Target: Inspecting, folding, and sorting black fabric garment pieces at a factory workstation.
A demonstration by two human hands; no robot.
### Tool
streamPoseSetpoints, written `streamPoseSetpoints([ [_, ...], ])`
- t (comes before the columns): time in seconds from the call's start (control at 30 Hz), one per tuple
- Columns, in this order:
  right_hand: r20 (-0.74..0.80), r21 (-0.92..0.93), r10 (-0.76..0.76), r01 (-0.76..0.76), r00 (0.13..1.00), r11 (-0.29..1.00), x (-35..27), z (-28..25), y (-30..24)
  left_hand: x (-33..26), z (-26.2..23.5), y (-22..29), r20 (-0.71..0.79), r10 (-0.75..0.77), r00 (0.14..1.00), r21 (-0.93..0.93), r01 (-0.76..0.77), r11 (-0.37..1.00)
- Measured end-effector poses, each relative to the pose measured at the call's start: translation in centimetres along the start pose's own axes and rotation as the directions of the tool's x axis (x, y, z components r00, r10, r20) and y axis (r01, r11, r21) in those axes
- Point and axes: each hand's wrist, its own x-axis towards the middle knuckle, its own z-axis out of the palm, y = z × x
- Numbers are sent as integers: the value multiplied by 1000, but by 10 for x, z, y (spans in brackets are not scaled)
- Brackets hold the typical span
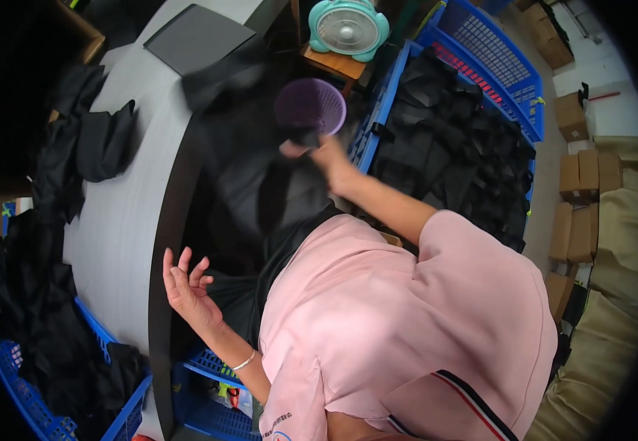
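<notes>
My right hand is closed on a black fabric piece, which hangs smeared by motion beside the table edge. Its exact outline is too blurred to make out. Just beyond that hand is a purple basket. My left hand is raised near the table's edge, fingers spread and holding nothing. On the grey-white table, a flat dark sheet lies at the far end, and a folded black cloth piece sits toward the left side.
Black cloth pieces fill a blue crate at my right and another blue crate at the lower left. A turquoise fan stands on a wooden stool at the back. Cardboard boxes line the far right. Below the table is another blue crate.
</notes>
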Motion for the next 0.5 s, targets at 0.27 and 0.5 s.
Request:
streamPoseSetpoints([
  [0.27, -579, 94, -187, 293, 793, 952, 41, -362, -52, 9, -21, -32, -22, -152, 988, 24, 153, 988],
  [0.5, -420, -855, -776, -492, 471, 164, 40, -356, -53, 3, -33, -41, -32, -222, 975, -60, 220, 974],
])
